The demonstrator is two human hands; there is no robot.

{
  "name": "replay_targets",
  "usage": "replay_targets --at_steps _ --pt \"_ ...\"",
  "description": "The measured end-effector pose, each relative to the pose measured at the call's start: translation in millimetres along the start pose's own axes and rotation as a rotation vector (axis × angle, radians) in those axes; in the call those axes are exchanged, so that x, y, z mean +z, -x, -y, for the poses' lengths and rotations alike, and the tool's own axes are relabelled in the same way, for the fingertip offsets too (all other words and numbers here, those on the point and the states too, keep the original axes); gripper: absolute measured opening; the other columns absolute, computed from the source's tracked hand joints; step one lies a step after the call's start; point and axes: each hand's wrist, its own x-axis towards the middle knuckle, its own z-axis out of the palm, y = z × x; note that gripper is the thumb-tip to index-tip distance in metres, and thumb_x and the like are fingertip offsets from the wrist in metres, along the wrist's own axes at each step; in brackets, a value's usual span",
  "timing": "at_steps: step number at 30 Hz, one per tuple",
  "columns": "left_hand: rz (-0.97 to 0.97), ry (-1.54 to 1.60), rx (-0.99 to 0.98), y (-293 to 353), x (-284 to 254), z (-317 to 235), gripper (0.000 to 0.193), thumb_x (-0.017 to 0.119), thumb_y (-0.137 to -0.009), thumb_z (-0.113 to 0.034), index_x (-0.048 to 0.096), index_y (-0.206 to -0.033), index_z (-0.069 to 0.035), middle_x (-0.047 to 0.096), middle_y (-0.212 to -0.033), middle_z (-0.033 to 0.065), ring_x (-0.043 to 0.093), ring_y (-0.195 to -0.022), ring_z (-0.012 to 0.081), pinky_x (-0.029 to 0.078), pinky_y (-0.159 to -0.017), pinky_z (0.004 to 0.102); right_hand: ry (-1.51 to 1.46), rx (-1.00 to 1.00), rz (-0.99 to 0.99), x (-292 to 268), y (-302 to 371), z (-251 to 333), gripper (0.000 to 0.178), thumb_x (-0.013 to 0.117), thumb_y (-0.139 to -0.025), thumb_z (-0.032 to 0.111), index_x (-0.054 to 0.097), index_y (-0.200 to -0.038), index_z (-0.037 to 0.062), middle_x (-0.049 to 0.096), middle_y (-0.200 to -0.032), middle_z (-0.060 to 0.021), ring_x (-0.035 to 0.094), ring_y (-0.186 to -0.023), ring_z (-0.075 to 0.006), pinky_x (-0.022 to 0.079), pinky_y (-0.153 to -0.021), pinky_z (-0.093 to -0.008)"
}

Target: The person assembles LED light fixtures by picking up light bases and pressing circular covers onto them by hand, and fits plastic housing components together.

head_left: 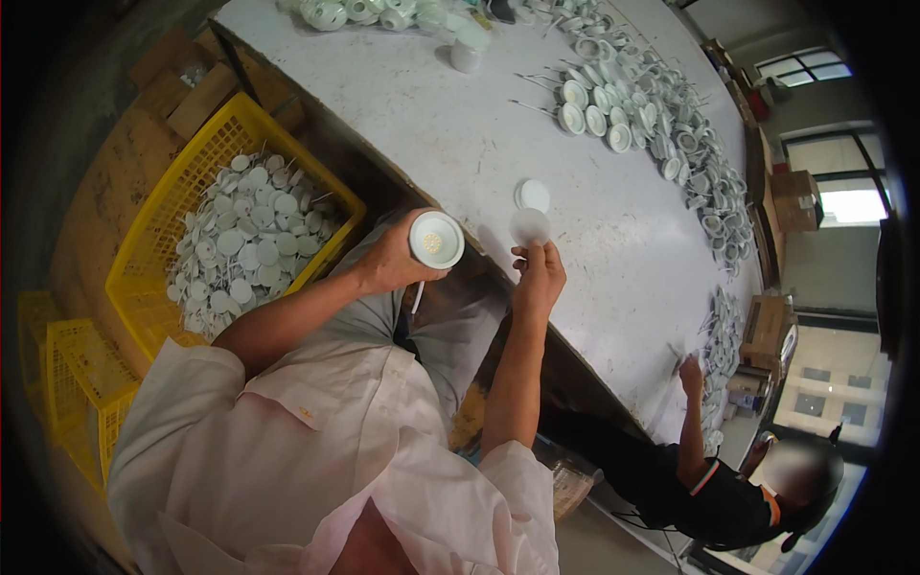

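My left hand (388, 257) is closed round a white round LED downlight housing (437, 240), its open face up and a yellowish LED cluster in its middle. A short white wire hangs below it. Between the thumb and fingers of my right hand (540, 278) is a translucent round diffuser disc (529, 227), held over the table's near edge. Just beyond it, a small stack of white discs (532, 195) lies on the white table (431, 144).
A yellow basket (144, 273) full of finished-looking white round lights (254, 225) stands at my left. Many downlight housings (618, 120) cover the table's far right side. A white tub (470, 48) stands at the back. A co-worker (714, 489) works at the right.
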Motion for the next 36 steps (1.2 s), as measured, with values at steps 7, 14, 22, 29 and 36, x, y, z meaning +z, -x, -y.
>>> replay_targets --at_steps 7,14,22,29,36 --pt "0.132 0.269 0.016 -5.1 1.5 4.5 0.069 0.078 -0.073 -0.013 0.039 -0.129 -0.002 0.053 -0.117 0.0102 0.055 -0.106 0.0187 0.047 -0.09 0.03 0.916 -0.898 0.172 28.6 55.7 -4.1 0.038 0.063 -0.072 -0.002 0.063 -0.109 0.0041 0.064 -0.103 -0.0134 0.06 -0.082 -0.0302 0.05 -0.075 -0.0347" --pt "0.121 0.24 0.048 -2.5 8.9 2.5 0.054 0.062 -0.088 -0.028 0.04 -0.129 -0.001 0.053 -0.118 0.0106 0.051 -0.111 0.0172 0.044 -0.093 0.0307 1.03 -0.987 0.289 36.8 67.2 -10.8 0.047 0.067 -0.065 0.007 0.062 -0.113 0.006 0.057 -0.12 -0.0093 0.055 -0.099 -0.0311 0.047 -0.084 -0.0389" --pt "0.081 0.201 0.011 0.7 10.7 5.2 0.041 0.05 -0.093 -0.019 0.041 -0.129 -0.002 0.053 -0.117 0.0111 0.052 -0.108 0.0174 0.044 -0.093 0.0313 1.046 -1.064 0.247 38.5 67.1 -18.8 0.055 0.07 -0.064 0.011 0.06 -0.118 0.0094 0.056 -0.124 -0.0076 0.053 -0.105 -0.0303 0.043 -0.087 -0.0396" --pt "0.059 0.136 0.131 1.1 12.9 3.8 0.036 0.044 -0.092 -0.011 0.043 -0.126 -0.001 0.056 -0.114 0.0125 0.054 -0.105 0.0182 0.044 -0.091 0.0313 1.06 -1.165 0.173 39.0 64.7 -21.5 0.055 0.071 -0.063 0.009 0.062 -0.117 0.0113 0.059 -0.121 -0.0046 0.054 -0.104 -0.0263 0.043 -0.083 -0.0357" --pt "0.113 0.137 0.105 -10.8 25.5 -2.4 0.036 0.045 -0.09 -0.008 0.044 -0.125 0.0 0.056 -0.112 0.0108 0.054 -0.103 0.0171 0.045 -0.09 0.0304 1.003 -1.168 0.121 27.6 60.4 -24.5 0.047 0.069 -0.066 0.005 0.063 -0.113 0.0069 0.061 -0.118 -0.0087 0.054 -0.101 -0.0298 0.044 -0.085 -0.0376"
